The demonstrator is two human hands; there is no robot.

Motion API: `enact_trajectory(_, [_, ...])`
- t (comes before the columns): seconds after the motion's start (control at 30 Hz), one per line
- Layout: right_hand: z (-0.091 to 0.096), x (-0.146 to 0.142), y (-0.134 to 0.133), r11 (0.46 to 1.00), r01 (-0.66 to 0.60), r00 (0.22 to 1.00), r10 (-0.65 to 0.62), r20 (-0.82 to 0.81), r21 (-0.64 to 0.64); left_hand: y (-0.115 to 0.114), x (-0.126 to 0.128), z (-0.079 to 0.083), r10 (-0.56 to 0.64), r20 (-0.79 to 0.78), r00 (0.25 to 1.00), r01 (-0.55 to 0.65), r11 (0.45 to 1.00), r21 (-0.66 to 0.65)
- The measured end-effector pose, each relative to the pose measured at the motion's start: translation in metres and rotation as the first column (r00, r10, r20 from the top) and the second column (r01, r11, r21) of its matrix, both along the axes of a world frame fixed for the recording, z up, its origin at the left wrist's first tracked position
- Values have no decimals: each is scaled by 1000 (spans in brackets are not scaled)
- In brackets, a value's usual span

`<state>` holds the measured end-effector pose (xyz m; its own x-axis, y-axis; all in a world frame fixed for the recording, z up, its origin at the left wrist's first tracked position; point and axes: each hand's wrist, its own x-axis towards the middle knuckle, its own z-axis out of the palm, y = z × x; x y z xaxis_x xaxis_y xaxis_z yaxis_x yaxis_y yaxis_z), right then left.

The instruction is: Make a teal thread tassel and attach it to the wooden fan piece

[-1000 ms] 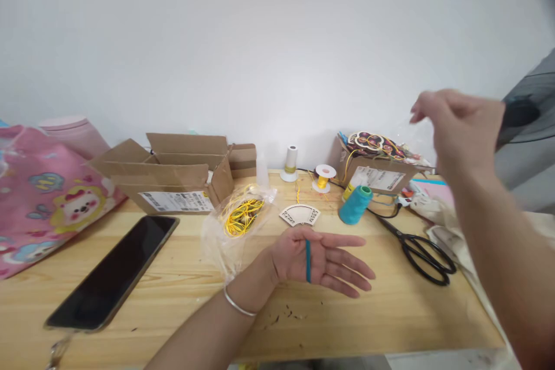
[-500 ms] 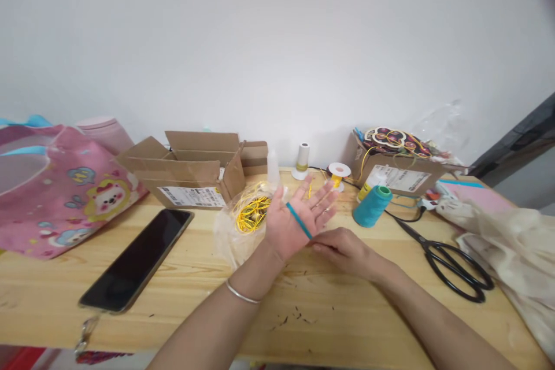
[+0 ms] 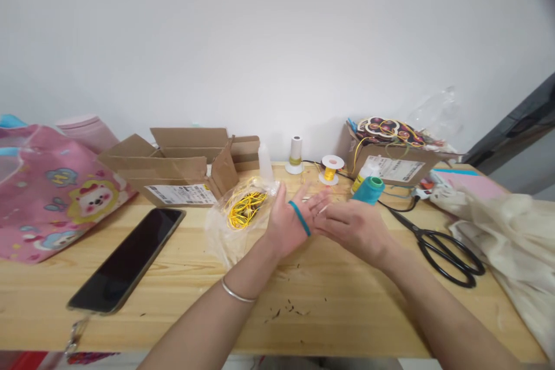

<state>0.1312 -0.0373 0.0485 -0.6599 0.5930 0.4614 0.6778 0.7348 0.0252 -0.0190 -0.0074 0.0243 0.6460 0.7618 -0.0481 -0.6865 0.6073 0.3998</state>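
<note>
Matt thread (image 3: 299, 218), smooth wooden table (image 3: 182, 315)

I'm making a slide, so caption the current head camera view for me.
Teal thread lies across the open left hand, the right hand beside it, above a wooden table.

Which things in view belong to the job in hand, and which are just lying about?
In the job:
open left hand;
teal loop across its palm;
right hand, close by;
probably the matching teal thread cone.

Lying about, apparently:
phone;
scissors;
pink bag;
yellow cord.
</note>
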Motion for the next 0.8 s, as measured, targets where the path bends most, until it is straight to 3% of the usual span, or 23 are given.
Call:
enact_trajectory(0.23, [38,1,29,995,-30,993,41,114,-91,-16,17,-7,-357,51,933,357,934,8])
enact_trajectory(0.4, [32,4,44,964,-77,996,66,-55,-254,-16,15,-6,-495,-11,869,494,865,94])
enact_trajectory(0.5, [23,3,45,922,-134,988,93,-127,-364,-15,11,-6,-593,-43,804,592,792,148])
enact_trajectory(0.63, [19,8,44,898,-159,984,109,-143,-409,-16,5,-1,-649,-55,759,638,724,263])
enact_trajectory(0.8, [48,36,50,931,-93,991,50,-127,-352,-18,0,5,-623,-17,782,597,741,306])
